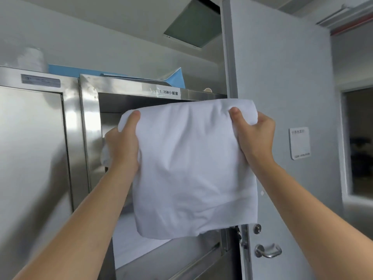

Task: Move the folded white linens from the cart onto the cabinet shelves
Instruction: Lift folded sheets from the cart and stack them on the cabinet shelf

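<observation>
A folded white linen (193,168) hangs in the air in front of the open top compartment of a stainless steel cabinet (90,110). My left hand (123,144) grips its upper left edge, thumb on the front face. My right hand (254,134) grips its upper right corner, thumb pressed into the cloth. The linen's top reaches the height of the cabinet's upper opening and its lower edge droops. More white linen (133,239) lies on the shelf below it. The cart is out of view.
A paper label (168,91) is taped on the cabinet's top rail. A second steel cabinet with a closed door (32,148) stands at the left. Blue sheets (113,74) lie on top. A grey door (282,98) with a lever handle (267,251) stands at the right.
</observation>
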The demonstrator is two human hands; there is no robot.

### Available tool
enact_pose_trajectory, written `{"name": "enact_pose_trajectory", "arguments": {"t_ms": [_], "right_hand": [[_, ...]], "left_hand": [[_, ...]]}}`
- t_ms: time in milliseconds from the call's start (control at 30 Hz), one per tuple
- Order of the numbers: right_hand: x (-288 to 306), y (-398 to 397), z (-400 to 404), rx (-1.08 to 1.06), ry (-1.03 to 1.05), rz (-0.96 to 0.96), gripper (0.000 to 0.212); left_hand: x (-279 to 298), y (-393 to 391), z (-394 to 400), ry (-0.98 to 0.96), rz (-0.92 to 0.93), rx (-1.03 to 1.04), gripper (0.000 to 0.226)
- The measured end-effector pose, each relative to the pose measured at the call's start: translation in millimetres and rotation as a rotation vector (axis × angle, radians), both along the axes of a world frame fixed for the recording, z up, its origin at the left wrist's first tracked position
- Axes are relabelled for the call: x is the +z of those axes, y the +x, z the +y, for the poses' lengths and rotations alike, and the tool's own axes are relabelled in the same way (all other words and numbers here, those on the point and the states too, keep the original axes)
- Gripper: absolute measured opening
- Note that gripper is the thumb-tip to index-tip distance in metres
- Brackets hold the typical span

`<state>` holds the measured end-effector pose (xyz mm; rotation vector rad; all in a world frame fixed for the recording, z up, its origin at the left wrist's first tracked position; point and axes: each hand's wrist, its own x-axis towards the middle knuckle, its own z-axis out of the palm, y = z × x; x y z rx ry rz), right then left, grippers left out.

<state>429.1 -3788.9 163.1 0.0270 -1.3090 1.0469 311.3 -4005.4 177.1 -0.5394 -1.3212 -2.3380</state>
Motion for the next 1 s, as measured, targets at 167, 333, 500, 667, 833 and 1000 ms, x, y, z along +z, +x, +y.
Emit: {"name": "enact_pose_trajectory", "arguments": {"t_ms": [167, 333, 500, 667, 833, 1000], "right_hand": [[6, 55, 25, -0.136, 0.035, 0.041, 0.06], [8, 119, 58, -0.272, 0.028, 0.054, 0.061], [13, 188, 87, -0.423, 0.076, 0.068, 0.061], [12, 244, 117, -0.512, 0.067, 0.067, 0.06], [4, 296, 143, -0.622, 0.052, 0.041, 0.054], [-9, 336, 154, -0.727, 0.017, 0.033, 0.055]], "left_hand": [[10, 34, 43, 0.032, 0.09, -0.136, 0.024], [14, 71, 97, 0.035, 0.073, -0.271, 0.019], [11, 114, 155, 0.036, 0.041, -0.393, 0.03], [11, 159, 204, 0.023, 0.06, -0.486, 0.024], [2, 195, 252, 0.025, 0.029, -0.591, 0.025], [-13, 219, 301, -0.011, -0.014, -0.739, 0.036]]}}
